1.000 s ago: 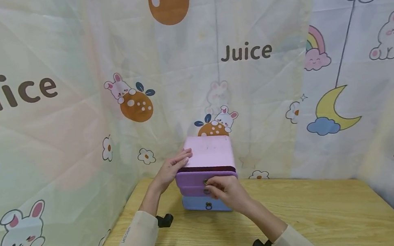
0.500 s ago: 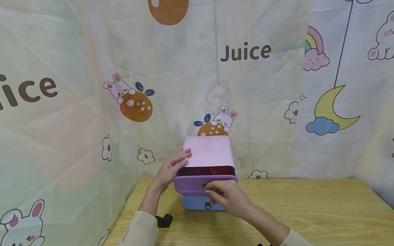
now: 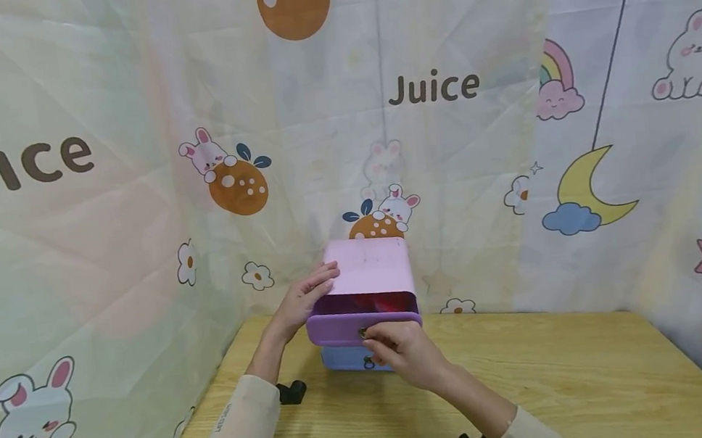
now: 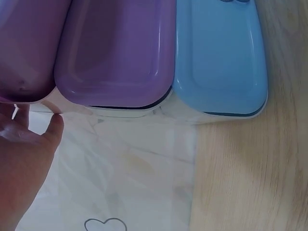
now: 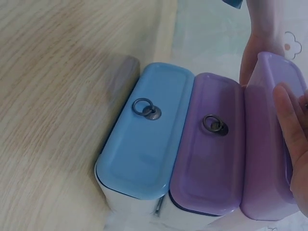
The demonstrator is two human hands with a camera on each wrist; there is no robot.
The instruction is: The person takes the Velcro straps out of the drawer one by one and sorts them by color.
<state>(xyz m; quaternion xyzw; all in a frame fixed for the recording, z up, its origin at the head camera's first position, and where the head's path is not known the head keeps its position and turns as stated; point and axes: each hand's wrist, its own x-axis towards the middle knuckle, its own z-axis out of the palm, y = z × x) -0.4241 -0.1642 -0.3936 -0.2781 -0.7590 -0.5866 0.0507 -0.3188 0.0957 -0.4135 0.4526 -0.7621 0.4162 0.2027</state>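
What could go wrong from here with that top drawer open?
The top drawer might tip the cabinet forward if the left hand leaves its edge. Pulled too far, the drawer might drop out, spilling the red thing inside. The right hand pinches only a small ring and could slip.

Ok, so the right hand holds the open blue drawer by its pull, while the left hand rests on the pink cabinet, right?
Not quite: the head view shows the right hand holding the purple top drawer, the open one, by its pull, not the blue drawer. The left hand does rest on the pink cabinet.
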